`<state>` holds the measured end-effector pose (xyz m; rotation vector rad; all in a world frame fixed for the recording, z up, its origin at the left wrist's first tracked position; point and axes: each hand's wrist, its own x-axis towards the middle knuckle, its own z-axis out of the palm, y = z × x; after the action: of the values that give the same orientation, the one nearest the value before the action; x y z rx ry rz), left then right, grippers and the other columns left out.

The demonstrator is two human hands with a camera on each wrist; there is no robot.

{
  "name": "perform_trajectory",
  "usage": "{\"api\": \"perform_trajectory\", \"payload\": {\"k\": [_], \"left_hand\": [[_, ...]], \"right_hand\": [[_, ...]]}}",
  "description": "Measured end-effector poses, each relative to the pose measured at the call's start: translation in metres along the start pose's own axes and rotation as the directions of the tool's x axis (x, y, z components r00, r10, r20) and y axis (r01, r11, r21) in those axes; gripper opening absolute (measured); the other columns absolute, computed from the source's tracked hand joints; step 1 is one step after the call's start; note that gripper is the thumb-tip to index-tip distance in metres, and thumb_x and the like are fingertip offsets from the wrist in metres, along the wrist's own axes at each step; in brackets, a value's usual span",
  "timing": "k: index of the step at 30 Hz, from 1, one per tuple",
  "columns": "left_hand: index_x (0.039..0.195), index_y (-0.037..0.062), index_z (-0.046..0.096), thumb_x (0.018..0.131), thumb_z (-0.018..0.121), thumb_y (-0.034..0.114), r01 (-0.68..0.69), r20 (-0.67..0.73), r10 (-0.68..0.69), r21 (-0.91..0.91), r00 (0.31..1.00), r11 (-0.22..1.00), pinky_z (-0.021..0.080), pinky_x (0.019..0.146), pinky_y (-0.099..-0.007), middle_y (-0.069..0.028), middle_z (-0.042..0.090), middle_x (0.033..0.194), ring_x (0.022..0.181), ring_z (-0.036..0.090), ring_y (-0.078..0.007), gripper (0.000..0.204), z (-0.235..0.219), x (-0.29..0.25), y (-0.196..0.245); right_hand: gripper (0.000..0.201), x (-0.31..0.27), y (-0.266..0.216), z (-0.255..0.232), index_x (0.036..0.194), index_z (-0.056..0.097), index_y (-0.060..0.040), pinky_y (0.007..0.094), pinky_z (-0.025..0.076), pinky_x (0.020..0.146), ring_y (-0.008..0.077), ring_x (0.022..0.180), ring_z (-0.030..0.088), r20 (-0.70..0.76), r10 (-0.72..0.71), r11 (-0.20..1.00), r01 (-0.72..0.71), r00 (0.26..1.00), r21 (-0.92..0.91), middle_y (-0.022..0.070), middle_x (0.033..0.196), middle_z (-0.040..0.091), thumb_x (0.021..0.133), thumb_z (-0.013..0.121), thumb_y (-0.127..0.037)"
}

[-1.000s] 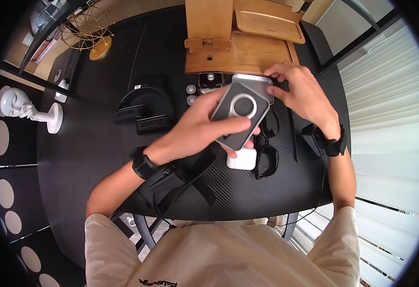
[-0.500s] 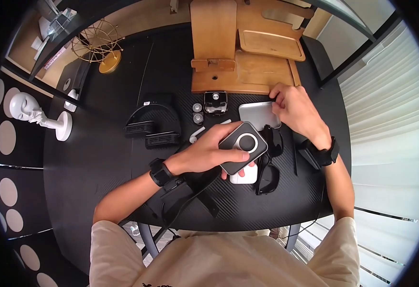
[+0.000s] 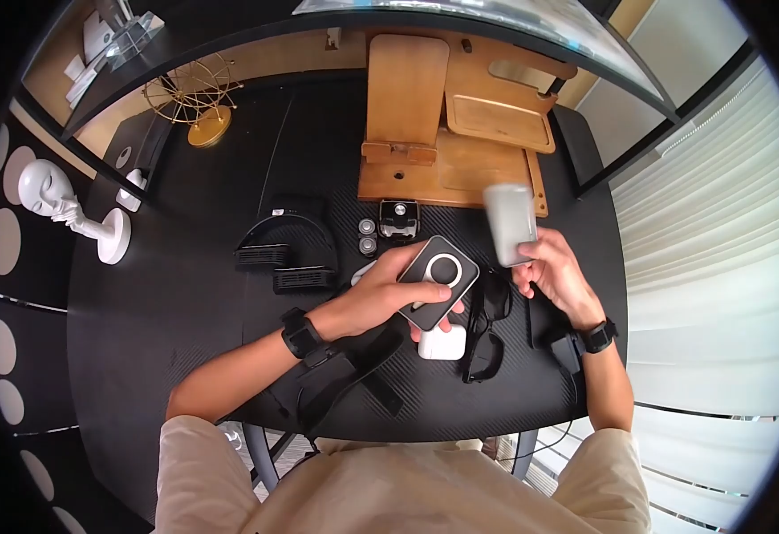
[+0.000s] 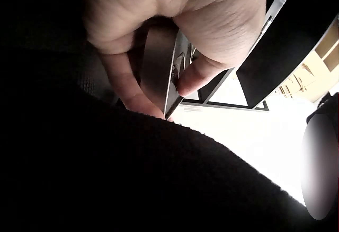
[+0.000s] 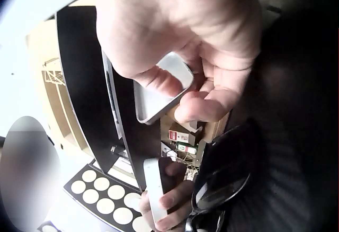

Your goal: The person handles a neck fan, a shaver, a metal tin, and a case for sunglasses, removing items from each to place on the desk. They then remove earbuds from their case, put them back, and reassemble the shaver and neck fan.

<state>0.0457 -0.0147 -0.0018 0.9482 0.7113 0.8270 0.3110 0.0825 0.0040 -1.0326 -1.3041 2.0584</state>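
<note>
Seen from the head: a ringed slab (image 3: 444,271) clamped in the fingers of the left hand (image 3: 358,307) just beyond the white case (image 3: 441,344), and a metal tray (image 3: 512,227) pinched by the right hand (image 3: 563,276) beyond and right of that case, apparently mid-handling, with need of a steady grip for any next move. From the left wrist, fingers clamped on the slab; from the right wrist, on the tray's edge. In count: one slab, one tray, one white case, two small round silver things (image 3: 367,236) beyond and left of it.
</note>
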Motion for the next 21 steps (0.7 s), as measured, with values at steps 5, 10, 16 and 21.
{"api": "perform_trajectory", "payload": {"k": [5,10,16,21], "left_hand": [[0.121,0.0025,0.048,0.095,0.061,0.014,0.008,-0.014,-0.008,-0.021,1.0,1.0,0.055,0.048,-0.0269,-0.0164,0.07,0.101,0.08,0.073,-0.0222,0.031,-0.001,-0.002,0.001],[0.119,0.0022,0.048,0.096,0.061,0.014,0.009,-0.014,-0.009,0.011,1.0,1.0,0.055,0.048,-0.0265,-0.0162,0.069,0.1,0.079,0.073,-0.0219,0.028,0.0,-0.002,0.003],[0.119,0.0016,0.049,0.096,0.061,0.014,0.049,-0.001,-0.049,0.046,0.999,0.998,0.055,0.047,-0.0269,-0.0166,0.069,0.101,0.079,0.073,-0.0223,0.028,0.001,-0.002,0.006],[0.12,0.0019,0.048,0.096,0.061,0.014,0.074,-0.011,-0.074,0.047,0.997,0.996,0.056,0.048,-0.0269,-0.0164,0.069,0.102,0.081,0.073,-0.0225,0.029,0.004,-0.004,0.012]], "right_hand": [[0.012,0.005,0.004,-0.001,0.095,0.061,0.0022,0.0285,0.056,0.056,0.0205,0.063,0.069,0.112,-0.057,0.993,0.045,0.992,0.111,0.0107,0.083,0.066,0.095,0.057,-0.009],[0.03,0.008,0.005,-0.013,0.116,0.049,0.0048,0.035,0.06,0.056,0.0359,0.072,0.072,0.133,-0.084,0.967,0.049,0.988,0.25,0.023,0.098,0.067,0.09,0.055,-0.009],[0.047,0.007,-0.001,-0.013,0.131,0.038,0.0066,0.0427,0.063,0.059,0.045,0.084,0.071,0.227,-0.034,0.924,-0.056,0.973,0.378,0.0298,0.111,0.064,0.088,0.048,-0.012],[0.059,0.012,0.007,-0.018,0.139,0.033,0.0078,0.0448,0.063,0.066,0.0488,0.094,0.069,0.267,-0.056,0.917,-0.056,0.962,0.396,0.0315,0.118,0.062,0.082,0.049,0.001]]}}
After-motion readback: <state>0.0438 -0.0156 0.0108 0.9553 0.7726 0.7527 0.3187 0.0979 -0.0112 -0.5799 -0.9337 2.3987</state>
